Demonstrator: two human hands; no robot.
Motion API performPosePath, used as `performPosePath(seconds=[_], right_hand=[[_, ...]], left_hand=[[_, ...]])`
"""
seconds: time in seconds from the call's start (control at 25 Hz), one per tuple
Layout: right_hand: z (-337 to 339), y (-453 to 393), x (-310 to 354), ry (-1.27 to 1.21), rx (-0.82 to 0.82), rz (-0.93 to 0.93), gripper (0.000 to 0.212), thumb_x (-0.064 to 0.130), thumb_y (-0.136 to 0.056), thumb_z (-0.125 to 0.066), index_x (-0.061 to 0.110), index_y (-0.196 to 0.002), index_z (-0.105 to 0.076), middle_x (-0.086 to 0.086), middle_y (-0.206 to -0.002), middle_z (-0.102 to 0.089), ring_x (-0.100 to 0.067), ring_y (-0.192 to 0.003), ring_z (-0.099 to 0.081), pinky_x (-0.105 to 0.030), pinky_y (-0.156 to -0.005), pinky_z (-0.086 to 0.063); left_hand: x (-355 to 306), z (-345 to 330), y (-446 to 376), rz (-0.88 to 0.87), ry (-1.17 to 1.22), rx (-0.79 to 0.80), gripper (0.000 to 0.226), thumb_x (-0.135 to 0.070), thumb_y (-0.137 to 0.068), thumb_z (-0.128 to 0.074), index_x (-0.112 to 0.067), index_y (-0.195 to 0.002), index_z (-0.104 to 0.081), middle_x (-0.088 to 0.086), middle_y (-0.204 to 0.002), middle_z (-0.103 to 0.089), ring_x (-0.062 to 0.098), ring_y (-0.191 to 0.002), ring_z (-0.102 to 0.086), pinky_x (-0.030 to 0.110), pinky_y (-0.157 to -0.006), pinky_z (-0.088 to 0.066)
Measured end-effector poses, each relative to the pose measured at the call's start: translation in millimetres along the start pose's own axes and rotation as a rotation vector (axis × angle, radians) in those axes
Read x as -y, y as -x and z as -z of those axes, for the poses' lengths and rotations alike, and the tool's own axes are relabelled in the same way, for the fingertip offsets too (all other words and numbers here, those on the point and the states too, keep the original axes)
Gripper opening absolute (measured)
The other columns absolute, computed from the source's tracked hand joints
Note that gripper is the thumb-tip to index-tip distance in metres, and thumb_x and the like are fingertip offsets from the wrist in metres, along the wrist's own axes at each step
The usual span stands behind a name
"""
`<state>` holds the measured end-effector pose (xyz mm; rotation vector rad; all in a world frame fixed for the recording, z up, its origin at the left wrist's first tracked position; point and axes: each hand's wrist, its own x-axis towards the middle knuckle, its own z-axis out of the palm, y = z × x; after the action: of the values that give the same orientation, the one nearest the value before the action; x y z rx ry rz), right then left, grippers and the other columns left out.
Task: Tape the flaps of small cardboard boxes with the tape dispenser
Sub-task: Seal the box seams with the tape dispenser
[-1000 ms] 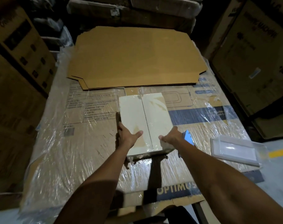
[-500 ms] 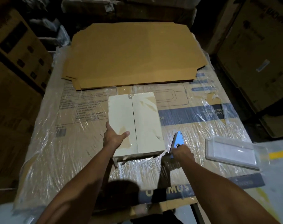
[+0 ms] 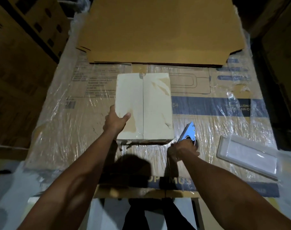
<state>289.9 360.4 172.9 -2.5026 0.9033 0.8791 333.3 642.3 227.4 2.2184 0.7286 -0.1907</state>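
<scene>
The left hand (image 3: pixel 115 121) grips the small box (image 3: pixel 144 107) on the wrapped pallet so it cannot slide; the right hand (image 3: pixel 183 148) grabs the blue tape dispenser (image 3: pixel 188 132) just beside it, probably to tape the flaps

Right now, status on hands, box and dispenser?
Left hand grips small box edge. Right hand grips tape dispenser beside box. Flaps closed. Nothing blocking seam.

Matt pale cardboard box (image 3: pixel 144 107) — crinkled glossy plastic wrap (image 3: pixel 207 128) — shiny metal dispenser (image 3: pixel 188 131)
</scene>
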Motion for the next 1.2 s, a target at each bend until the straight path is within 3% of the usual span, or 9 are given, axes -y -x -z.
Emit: performPosePath(seconds=[0.08, 0.2, 0.4, 0.52, 0.64, 0.76, 0.92, 1.0, 1.2], right_hand=[[5.2, -5.2, -0.2, -0.093, 0.096, 0.079, 0.046, 0.021, -0.087, -0.061, 0.004, -0.129, -0.051, -0.014, -0.133, -0.051, -0.032, -0.126, -0.046, -0.037, -0.098, -0.039], [16.2, -4.0, -8.1, -0.265, 0.139, 0.107, 0.034, 0.015, -0.093, -0.054, -0.001, -0.122, -0.058, -0.016, -0.124, -0.060, -0.032, -0.116, -0.056, -0.031, -0.078, -0.048], [48.4, 7.4, -31.3, -0.560, 0.051, 0.015, 0.043, 0.026, -0.098, -0.039, -0.003, -0.124, -0.057, -0.013, -0.100, -0.053, -0.030, -0.095, -0.055, -0.036, -0.092, -0.047], [71.4, 16.3, -42.3, -0.670, -0.113, 0.079, 0.041, 0.027, -0.097, -0.039, -0.004, -0.112, -0.063, -0.009, -0.093, -0.053, -0.022, -0.084, -0.050, -0.038, -0.085, -0.049], [95.4, 29.4, -49.1, -0.944, -0.179, 0.132, 0.041, 0.051, -0.087, -0.057, 0.012, -0.079, -0.065, -0.011, -0.091, -0.065, -0.029, -0.083, -0.063, -0.044, -0.078, -0.054], [116.7, 50.8, -44.9, -1.043, -0.032, 0.291, 0.061, 0.063, -0.076, -0.068, 0.004, -0.093, -0.070, -0.017, -0.094, -0.071, -0.034, -0.084, -0.069, -0.041, -0.072, -0.055], [137.4, 82.0, -22.8, -0.896, 0.167, 0.504, 0.070, 0.058, -0.064, -0.075, -0.002, -0.100, -0.071, -0.021, -0.099, -0.072, -0.034, -0.085, -0.068, -0.042, -0.079, -0.051], [134.9, 95.5, -11.6, -0.803, 0.202, 0.557, 0.065, 0.055, -0.065, -0.074, -0.002, -0.096, -0.072, -0.020, -0.095, -0.073, -0.032, -0.081, -0.068, -0.040, -0.075, -0.051], [109.9, 116.1, 10.8, -0.734, 0.287, 0.594, 0.062, 0.052, -0.071, -0.071, -0.002, -0.104, -0.070, -0.019, -0.100, -0.072, -0.031, -0.086, -0.068, -0.039, -0.077, -0.050]], left_hand=[[1.3, 3.6, 1.2, -0.002, -0.045, 0.031, 0.090, -0.074, -0.063, -0.063, -0.034, -0.138, -0.035, 0.005, -0.130, -0.059, 0.031, -0.115, -0.057, 0.049, -0.097, -0.048], [-2.0, 2.4, 6.5, 0.008, -0.063, 0.022, 0.079, -0.067, -0.076, -0.064, -0.026, -0.138, -0.035, 0.008, -0.132, -0.057, 0.034, -0.115, -0.057, 0.047, -0.094, -0.048], [-21.7, 1.7, 23.2, 0.025, -0.251, -0.003, 0.079, -0.050, -0.091, -0.060, -0.010, -0.148, -0.022, 0.017, -0.147, -0.039, 0.039, -0.130, -0.043, 0.050, -0.101, -0.039], [-28.8, 4.0, 29.6, -0.261, -0.347, -0.058, 0.070, -0.028, -0.094, -0.060, -0.012, -0.151, -0.021, 0.013, -0.154, -0.027, 0.033, -0.140, -0.029, 0.047, -0.111, -0.030], [-47.3, -7.7, 51.0, -0.477, 0.026, 0.117, 0.052, -0.009, -0.094, -0.055, -0.017, -0.143, -0.040, 0.012, -0.138, -0.050, 0.024, -0.123, -0.051, 0.031, -0.100, -0.043], [-76.5, -17.9, 77.1, -0.294, 0.382, 0.385, 0.024, -0.022, -0.098, -0.053, -0.022, -0.122, -0.056, 0.011, -0.120, -0.063, 0.023, -0.097, -0.063, 0.029, -0.075, -0.050], [-101.6, -9.7, 85.8, 0.039, 0.665, 0.779, 0.047, -0.050, -0.103, -0.030, -0.017, -0.109, -0.063, 0.012, -0.120, -0.065, 0.032, -0.108, -0.062, 0.042, -0.089, -0.053], [-97.6, 2.7, 82.7, 0.120, 0.756, 0.876, 0.051, -0.049, -0.104, -0.030, -0.012, -0.107, -0.065, 0.012, -0.111, -0.067, 0.031, -0.102, -0.062, 0.037, -0.080, -0.051], [-60.1, 28.7, 69.2, 0.278, 0.844, 0.904, 0.024, -0.025, -0.102, -0.050, -0.005, -0.102, -0.063, 0.010, -0.092, -0.069, 0.017, -0.075, -0.057, 0.023, -0.055, -0.041]])
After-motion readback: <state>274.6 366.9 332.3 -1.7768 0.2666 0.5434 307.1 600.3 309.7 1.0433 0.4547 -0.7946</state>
